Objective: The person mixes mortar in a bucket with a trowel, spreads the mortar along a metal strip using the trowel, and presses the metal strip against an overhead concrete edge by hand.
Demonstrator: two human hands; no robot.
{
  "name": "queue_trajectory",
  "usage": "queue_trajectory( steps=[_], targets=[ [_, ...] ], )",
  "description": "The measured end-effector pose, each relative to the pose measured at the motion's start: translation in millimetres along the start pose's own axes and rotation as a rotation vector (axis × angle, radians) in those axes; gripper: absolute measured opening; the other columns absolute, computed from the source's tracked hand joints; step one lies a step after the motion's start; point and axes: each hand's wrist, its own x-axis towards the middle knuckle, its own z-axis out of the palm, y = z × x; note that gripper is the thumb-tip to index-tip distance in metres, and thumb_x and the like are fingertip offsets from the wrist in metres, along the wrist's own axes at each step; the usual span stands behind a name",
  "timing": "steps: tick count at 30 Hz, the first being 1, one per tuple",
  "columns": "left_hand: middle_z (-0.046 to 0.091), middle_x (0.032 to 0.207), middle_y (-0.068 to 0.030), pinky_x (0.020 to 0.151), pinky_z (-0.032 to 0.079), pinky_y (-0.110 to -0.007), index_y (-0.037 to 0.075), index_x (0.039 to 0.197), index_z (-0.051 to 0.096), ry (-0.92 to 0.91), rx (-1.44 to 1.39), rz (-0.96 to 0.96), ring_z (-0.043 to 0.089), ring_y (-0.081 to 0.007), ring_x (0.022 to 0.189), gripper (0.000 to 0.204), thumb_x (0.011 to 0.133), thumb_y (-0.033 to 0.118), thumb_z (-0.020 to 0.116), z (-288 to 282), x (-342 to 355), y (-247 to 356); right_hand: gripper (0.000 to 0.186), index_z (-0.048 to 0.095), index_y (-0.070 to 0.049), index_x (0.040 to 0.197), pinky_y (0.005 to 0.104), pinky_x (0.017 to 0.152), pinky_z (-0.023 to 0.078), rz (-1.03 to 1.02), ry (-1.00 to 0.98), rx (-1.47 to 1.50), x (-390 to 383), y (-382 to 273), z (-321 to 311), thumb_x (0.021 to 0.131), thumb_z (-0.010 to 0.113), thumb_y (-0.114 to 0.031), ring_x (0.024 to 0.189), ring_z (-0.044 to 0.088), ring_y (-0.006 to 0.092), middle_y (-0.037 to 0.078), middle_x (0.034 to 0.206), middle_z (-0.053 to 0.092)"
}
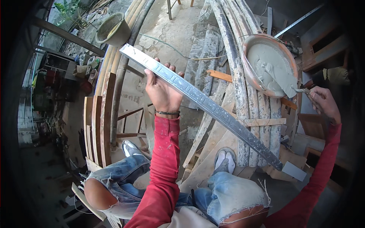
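Note:
My left hand is wrapped around a long metal straightedge, thumb on one side and fingertips showing past the other. The bar is silvery at its upper left end, greyer and spattered towards the lower right, and slants across my view above my legs. Out to the right, my right hand grips the handle of a trowel. Its blade lies over the near right part of a round bucket of wet grey mortar, and mortar coats the blade.
The mortar bucket stands on several spattered poles. Bamboo poles and upright boards run along my left, with a second bucket at the far left. A green hose crosses the middle. Planks lie by my feet.

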Motion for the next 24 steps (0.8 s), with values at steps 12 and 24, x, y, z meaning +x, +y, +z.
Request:
queue_trajectory(
  steps=[12, 24],
  targets=[
    [0.050, 0.100, -0.0053, 0.081, 0.042, -0.040, 0.011, 0.132, 0.040, 0.047, -0.069, -0.022, 0.047, -0.0189, 0.092, 0.046, 0.101, 0.045, 0.034, 22, -46, -91, 0.028, 0.058, 0.000, 0.106, 0.0166, 0.045, 0.035, -0.132, 0.015, 0.416, -36, -72, 76, 0.097, 0.053, -0.027, 0.057, 0.049, 0.0030, 0.001, 0.070, 0.054],
    [0.058, 0.083, -0.0017, 0.077, 0.046, -0.041, 0.013, 0.103, 0.056, 0.145, -0.096, -0.060, 0.056, -0.0183, 0.079, 0.037, 0.101, 0.044, 0.037, 43, -65, -100, 0.028, 0.060, -0.005, 0.111, 0.0443, 0.071, 0.049, -0.486, 0.352, -0.273, -13, -180, 152, 0.090, 0.062, -0.024, 0.082, 0.065, 0.0391, 0.021, 0.088, 0.066]
  ],
)
